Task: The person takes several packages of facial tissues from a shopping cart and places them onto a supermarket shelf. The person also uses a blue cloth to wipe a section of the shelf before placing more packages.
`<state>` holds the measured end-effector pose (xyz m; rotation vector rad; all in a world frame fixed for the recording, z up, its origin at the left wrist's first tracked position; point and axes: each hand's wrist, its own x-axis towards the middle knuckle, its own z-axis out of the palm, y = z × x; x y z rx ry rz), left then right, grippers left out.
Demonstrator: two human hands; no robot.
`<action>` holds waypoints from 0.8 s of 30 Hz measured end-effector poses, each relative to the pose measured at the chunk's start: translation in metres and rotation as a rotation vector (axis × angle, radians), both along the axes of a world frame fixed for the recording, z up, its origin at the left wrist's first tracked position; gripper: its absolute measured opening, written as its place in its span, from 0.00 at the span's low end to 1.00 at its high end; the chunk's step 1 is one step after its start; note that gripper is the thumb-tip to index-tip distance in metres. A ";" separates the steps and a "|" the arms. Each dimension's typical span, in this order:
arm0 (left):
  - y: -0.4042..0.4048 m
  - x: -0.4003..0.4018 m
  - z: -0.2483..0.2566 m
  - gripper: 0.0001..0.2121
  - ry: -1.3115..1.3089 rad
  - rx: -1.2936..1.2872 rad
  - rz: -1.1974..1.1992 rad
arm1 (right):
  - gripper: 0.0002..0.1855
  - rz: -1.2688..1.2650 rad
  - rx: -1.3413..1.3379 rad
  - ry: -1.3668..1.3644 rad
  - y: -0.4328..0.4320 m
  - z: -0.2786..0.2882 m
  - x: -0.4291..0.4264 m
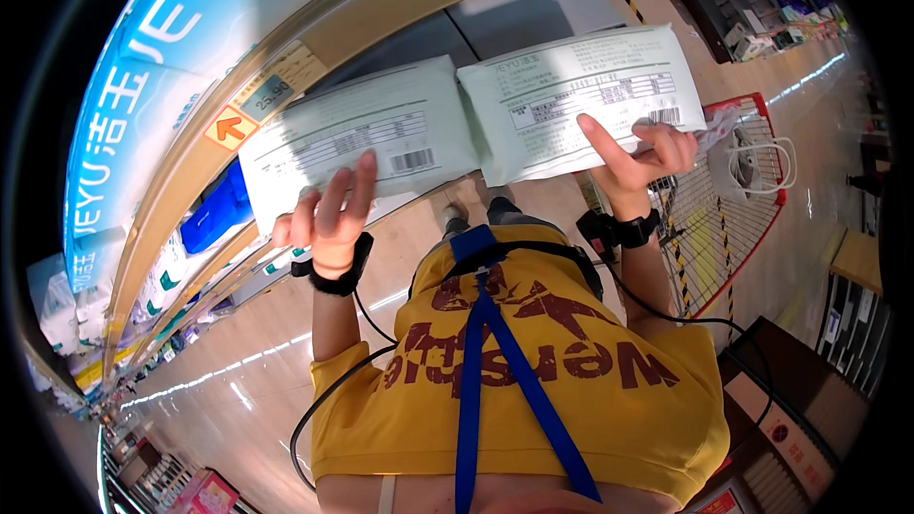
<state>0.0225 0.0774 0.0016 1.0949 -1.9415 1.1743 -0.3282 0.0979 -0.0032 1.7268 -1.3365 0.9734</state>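
Two pale green plastic-wrapped packs lie side by side at the upper middle, their printed backs with barcodes facing the camera. My left hand (332, 218) grips the lower edge of the left pack (357, 132), its fingers over the printed face and the thumb hidden. On the right pack (582, 100), my right hand (639, 157) holds the lower right edge, with the index finger stretched across the printed face. The inner ends of the packs meet or nearly meet. Both wrists wear black straps with small devices and cables.
Store shelving with a beige edge (414, 7) and an electronic price tag (275, 93) runs along the left and top. A blue pack (216, 210) sits on a shelf below. At right stands a red-rimmed wire shopping cart (771, 207) holding a bag (735, 171).
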 end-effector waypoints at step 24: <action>-0.052 -0.008 0.034 0.29 0.248 0.562 -0.027 | 0.41 0.260 0.532 -0.163 -0.088 0.012 0.005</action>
